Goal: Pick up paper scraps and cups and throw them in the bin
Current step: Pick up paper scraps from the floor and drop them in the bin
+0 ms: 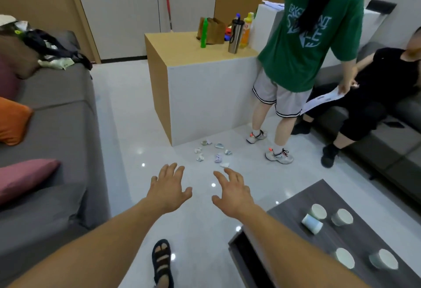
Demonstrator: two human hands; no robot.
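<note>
Several crumpled paper scraps (213, 153) lie on the glossy white floor at the foot of a white and wood counter. Both my arms reach forward above the floor. My left hand (169, 188) has its fingers spread and holds nothing. My right hand (232, 193) is also spread and empty, its fingertips just short of the nearest scrap (224, 164). Several white paper cups (341, 217) sit on the dark coffee table at the lower right, one of them lying on its side (311, 223). No bin is in view.
A grey sofa (57, 116) with cushions runs along the left. The counter (205, 87) carries bottles and a bag. A person in a green shirt (303, 59) stands right of the scraps; another sits on the right sofa. The dark table's (284, 214) corner is beside my right arm.
</note>
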